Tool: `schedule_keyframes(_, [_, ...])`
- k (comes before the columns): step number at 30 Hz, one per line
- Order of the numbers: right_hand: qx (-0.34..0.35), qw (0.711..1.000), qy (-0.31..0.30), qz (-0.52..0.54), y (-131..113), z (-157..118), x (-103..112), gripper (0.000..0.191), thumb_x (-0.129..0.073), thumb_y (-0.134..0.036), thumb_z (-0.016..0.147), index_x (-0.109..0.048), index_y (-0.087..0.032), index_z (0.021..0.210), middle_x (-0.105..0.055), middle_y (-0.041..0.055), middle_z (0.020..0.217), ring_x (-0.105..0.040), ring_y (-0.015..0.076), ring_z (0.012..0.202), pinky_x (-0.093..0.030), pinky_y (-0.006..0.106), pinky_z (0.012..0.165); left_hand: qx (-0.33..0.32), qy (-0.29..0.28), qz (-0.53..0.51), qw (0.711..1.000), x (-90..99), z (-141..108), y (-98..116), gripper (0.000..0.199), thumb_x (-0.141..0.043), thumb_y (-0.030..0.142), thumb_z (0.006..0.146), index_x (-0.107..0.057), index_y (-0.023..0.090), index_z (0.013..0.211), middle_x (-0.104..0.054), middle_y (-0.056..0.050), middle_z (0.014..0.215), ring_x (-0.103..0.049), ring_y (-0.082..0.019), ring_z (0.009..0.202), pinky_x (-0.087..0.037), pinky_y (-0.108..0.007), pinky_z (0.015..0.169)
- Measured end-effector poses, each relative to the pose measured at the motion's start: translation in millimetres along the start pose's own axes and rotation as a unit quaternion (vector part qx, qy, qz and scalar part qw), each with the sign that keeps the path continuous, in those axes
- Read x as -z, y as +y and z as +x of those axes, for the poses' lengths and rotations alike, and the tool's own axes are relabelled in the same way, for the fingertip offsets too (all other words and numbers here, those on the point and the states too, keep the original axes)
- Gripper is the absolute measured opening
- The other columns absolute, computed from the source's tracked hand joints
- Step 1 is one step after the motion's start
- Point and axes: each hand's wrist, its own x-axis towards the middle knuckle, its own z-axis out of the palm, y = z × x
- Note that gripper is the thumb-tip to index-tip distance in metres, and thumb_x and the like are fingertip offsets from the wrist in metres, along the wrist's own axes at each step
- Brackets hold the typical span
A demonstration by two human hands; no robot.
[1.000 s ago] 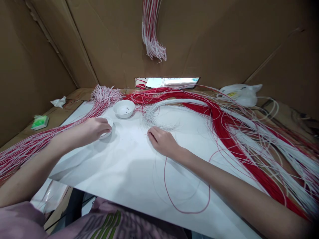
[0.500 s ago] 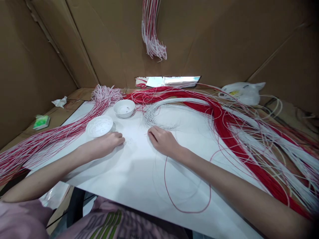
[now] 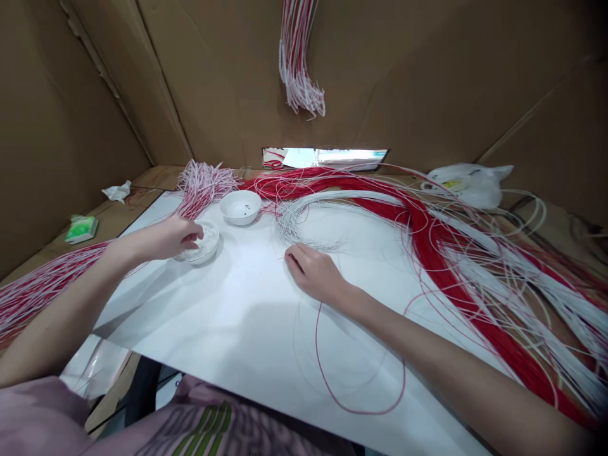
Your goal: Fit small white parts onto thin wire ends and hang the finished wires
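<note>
My left hand [image 3: 173,237] is over the white bowl [image 3: 217,244] of small white pieces. Its fingers are curled together at the contents, and what they pinch, if anything, is hidden. On the white sheet [image 3: 247,348], my right hand [image 3: 313,269] is closed with its fingertips pinched. A thin red wire [image 3: 325,383] emerges from under this hand and loops toward me, and a short thin tip pokes out past the fingers. Just beyond lie the fanned ends of a white wire bundle [image 3: 292,221].
A second white bowl [image 3: 240,208] holds a few dark specks. Red wires [image 3: 427,253] sweep down the right side. A red-and-white bundle [image 3: 47,278] lies left, and another [image 3: 301,69] hangs from the cardboard wall. A plastic bag [image 3: 475,183] and green-white box [image 3: 82,229] sit farther out.
My left hand has moved from the sheet, left and away from me, to the bowl of white pieces. My right hand stays in place with the red wire. The view has shifted slightly.
</note>
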Motion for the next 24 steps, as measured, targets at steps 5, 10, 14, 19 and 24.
schedule_keyframes(5, [-0.003,1.000,-0.005,0.004,0,-1,1,0.016,-0.041,-0.019,0.096,-0.057,-0.018,0.092,-0.063,0.0042,0.090,-0.057,0.0152,0.076,-0.036,0.027,0.065,0.001,-0.075,-0.008,0.997,-3.2,10,-6,0.014,-0.051,0.016,0.078,-0.065,0.018,0.074,-0.066,-0.001,0.069,-0.056,-0.015,0.062,-0.038,-0.023,0.059])
schedule_keyframes(10, [-0.007,1.000,0.001,0.009,-1,-1,2,0.017,-0.040,-0.019,0.096,-0.057,-0.018,0.091,-0.063,0.0040,0.089,-0.056,0.0151,0.074,-0.036,0.027,0.064,0.005,-0.070,-0.015,0.997,-3.8,10,-2,0.015,-0.053,0.019,0.078,-0.067,0.019,0.079,-0.067,-0.002,0.073,-0.057,-0.016,0.065,-0.038,-0.023,0.060])
schedule_keyframes(14, [-0.006,1.000,0.005,0.015,-2,-1,1,0.017,-0.040,-0.019,0.096,-0.057,-0.018,0.091,-0.063,0.0043,0.089,-0.056,0.0149,0.072,-0.036,0.027,0.064,0.007,-0.069,0.001,0.998,-7.5,11,-4,0.014,-0.053,0.021,0.078,-0.067,0.018,0.081,-0.068,-0.004,0.076,-0.058,-0.016,0.066,-0.040,-0.024,0.061])
schedule_keyframes(19, [-0.003,1.000,0.011,0.012,-1,-2,0,0.018,-0.039,-0.020,0.096,-0.057,-0.018,0.091,-0.063,0.0047,0.088,-0.056,0.0150,0.071,-0.035,0.027,0.063,-0.001,-0.068,0.001,0.998,-10.2,13,-4,0.016,-0.050,0.017,0.077,-0.066,0.018,0.077,-0.067,-0.003,0.073,-0.057,-0.015,0.064,-0.039,-0.023,0.059])
schedule_keyframes(24, [-0.006,1.000,0.004,0.010,-1,-2,1,0.018,-0.040,-0.020,0.096,-0.057,-0.018,0.090,-0.063,0.0042,0.088,-0.055,0.0146,0.070,-0.035,0.027,0.063,-0.017,-0.039,-0.033,0.999,-8.9,10,-7,0.024,-0.047,0.016,0.078,-0.070,0.020,0.078,-0.070,0.000,0.074,-0.060,-0.014,0.065,-0.040,-0.021,0.063])
